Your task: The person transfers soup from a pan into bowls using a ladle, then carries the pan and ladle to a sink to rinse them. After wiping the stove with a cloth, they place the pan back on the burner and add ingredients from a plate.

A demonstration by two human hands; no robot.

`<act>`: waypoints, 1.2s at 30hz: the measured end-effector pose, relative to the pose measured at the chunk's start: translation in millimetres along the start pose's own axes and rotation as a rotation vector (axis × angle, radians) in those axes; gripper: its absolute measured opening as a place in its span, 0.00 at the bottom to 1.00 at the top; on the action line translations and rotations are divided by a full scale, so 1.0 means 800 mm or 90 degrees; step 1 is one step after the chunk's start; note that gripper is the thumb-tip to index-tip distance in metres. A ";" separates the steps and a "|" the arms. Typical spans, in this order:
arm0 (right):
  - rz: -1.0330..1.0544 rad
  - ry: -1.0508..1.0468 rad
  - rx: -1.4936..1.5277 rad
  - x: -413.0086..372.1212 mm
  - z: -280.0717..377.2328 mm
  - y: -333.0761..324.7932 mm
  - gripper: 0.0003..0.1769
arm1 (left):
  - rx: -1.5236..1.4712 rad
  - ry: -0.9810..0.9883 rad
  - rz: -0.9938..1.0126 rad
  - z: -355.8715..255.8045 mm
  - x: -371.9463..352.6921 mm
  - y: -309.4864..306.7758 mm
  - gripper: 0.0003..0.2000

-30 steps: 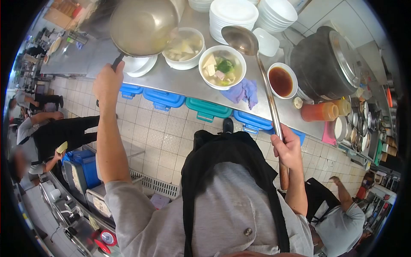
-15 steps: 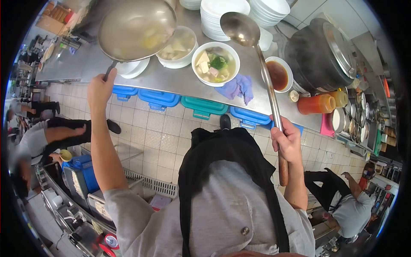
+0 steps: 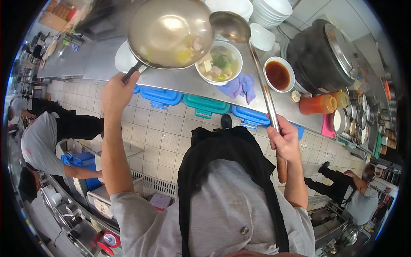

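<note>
My left hand [image 3: 119,92] grips the dark handle of a wide metal pan [image 3: 165,34], which holds cloudy broth with food pieces near its right edge. The pan hangs over the steel counter and hides what is beneath it. At its right edge stands a white bowl [image 3: 234,73] of soup with green vegetable and tofu-like cubes. In my right hand [image 3: 284,138] is the long handle of a metal ladle [image 3: 231,28], its bowl raised above the soup bowl. A purple cloth [image 3: 245,87] lies beside that bowl, and a white bowl of brown sauce [image 3: 277,75] sits right of the ladle handle.
A large dark pot [image 3: 319,55] stands at the counter's right, with an orange bottle [image 3: 314,105] in front. Stacked white dishes [image 3: 270,13] are behind. Blue and green lidded bins [image 3: 205,106] sit under the edge. One person [image 3: 43,139] is at left, another [image 3: 359,203] at right.
The pan has moved right, over the second bowl's place and up to the soup bowl. The ladle has shifted slightly left. Both other people have changed position.
</note>
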State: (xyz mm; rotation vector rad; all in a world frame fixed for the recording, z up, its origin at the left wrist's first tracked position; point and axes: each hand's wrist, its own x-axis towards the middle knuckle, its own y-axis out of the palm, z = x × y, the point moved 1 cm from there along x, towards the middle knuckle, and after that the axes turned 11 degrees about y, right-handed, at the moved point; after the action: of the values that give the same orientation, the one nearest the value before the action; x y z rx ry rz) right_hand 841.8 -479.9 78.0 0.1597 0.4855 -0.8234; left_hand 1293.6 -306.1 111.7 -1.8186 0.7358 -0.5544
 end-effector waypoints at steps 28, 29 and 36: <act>-0.074 -0.308 -0.510 0.061 -0.002 -0.008 0.28 | 0.181 0.139 -0.063 -0.108 -0.003 0.012 0.21; -0.075 -0.308 -0.511 0.057 -0.004 -0.013 0.28 | 0.190 0.147 -0.078 -0.108 -0.004 0.017 0.21; -0.123 -0.253 -0.574 0.031 -0.040 -0.049 0.28 | 0.208 0.188 -0.155 -0.111 -0.012 0.038 0.18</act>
State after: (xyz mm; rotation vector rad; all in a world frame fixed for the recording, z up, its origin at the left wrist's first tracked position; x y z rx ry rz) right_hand 815.9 -512.8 40.3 -0.8787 0.4570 -0.7313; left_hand 1220.3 -365.1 113.1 -1.5444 0.5802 -1.0575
